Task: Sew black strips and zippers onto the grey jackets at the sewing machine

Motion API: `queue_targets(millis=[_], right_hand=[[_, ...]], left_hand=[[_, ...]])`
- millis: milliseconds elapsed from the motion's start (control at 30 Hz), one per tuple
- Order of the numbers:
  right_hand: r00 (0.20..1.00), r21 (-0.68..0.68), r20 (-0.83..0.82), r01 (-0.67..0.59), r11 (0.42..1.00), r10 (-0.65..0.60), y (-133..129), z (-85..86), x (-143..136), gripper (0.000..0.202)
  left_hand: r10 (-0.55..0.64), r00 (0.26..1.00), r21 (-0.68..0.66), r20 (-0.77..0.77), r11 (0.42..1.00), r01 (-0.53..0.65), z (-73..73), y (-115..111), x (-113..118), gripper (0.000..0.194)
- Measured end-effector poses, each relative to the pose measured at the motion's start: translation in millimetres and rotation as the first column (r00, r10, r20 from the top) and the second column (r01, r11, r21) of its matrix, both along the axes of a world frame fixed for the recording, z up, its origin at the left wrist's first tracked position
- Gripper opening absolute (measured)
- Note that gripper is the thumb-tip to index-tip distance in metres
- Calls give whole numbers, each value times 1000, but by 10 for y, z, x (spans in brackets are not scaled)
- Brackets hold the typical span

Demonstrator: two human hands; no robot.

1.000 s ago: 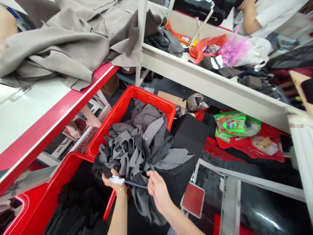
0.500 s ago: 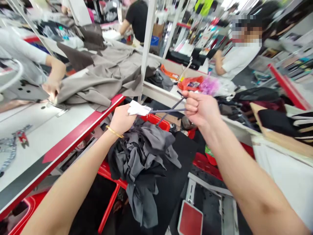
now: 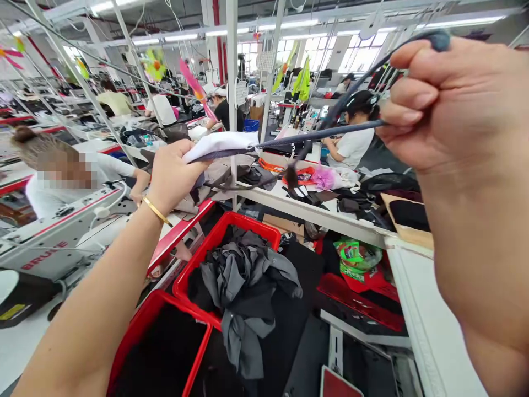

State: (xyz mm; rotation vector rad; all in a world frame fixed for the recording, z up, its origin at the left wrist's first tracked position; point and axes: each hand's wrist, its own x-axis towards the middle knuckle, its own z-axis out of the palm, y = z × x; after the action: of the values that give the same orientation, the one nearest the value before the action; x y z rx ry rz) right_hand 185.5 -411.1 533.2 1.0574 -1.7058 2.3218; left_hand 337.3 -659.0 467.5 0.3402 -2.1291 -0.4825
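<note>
A dark blue-grey cord [image 3: 322, 133] stretches nearly level between my two hands. At its left end, my left hand [image 3: 176, 168], with a gold bangle at the wrist, is closed on a white fabric piece [image 3: 225, 142] that lies along the cord. My right hand [image 3: 430, 99] is raised high at the right, its fingers curled in a fist around the cord. A loop of the cord passes over the top of that fist, and a looser dark length hangs below, behind the taut part.
Below my hands, a red basket [image 3: 225, 220] holds crumpled grey cloth [image 3: 243, 270]. Another red basket [image 3: 155, 309] stands nearer. A sewing machine [image 3: 61, 242] and a person in white [image 3: 37, 193] are at the left. A green and red bag [image 3: 357, 259] lies at right.
Both hands have risen and moved farther apart, the right one most, with the cord now longer between them. The view has tilted up, showing more of the room and the red baskets.
</note>
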Motion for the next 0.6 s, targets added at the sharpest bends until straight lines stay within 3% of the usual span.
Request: queue_targets(millis=[100, 233, 400, 600], right_hand=[[998, 15, -53, -35, 999, 36, 118, -25, 104, 21], [988, 27, -93, -118, 993, 120, 151, -103, 175, 19], [975, 61, -96, -193, 979, 198, 78, -126, 249, 17], [947, 72, -170, -265, 961, 274, -46, -29, 488, 16]], left_hand=[[71, 995, -65, 72, 996, -67, 23, 155, 206, 17], [86, 985, -49, 151, 996, -80, -83, 270, 400, 18], [104, 974, -32, 203, 995, -99, -223, 226, 667, 22], [182, 959, -25, 218, 983, -181, -145, 148, 1008, 24]])
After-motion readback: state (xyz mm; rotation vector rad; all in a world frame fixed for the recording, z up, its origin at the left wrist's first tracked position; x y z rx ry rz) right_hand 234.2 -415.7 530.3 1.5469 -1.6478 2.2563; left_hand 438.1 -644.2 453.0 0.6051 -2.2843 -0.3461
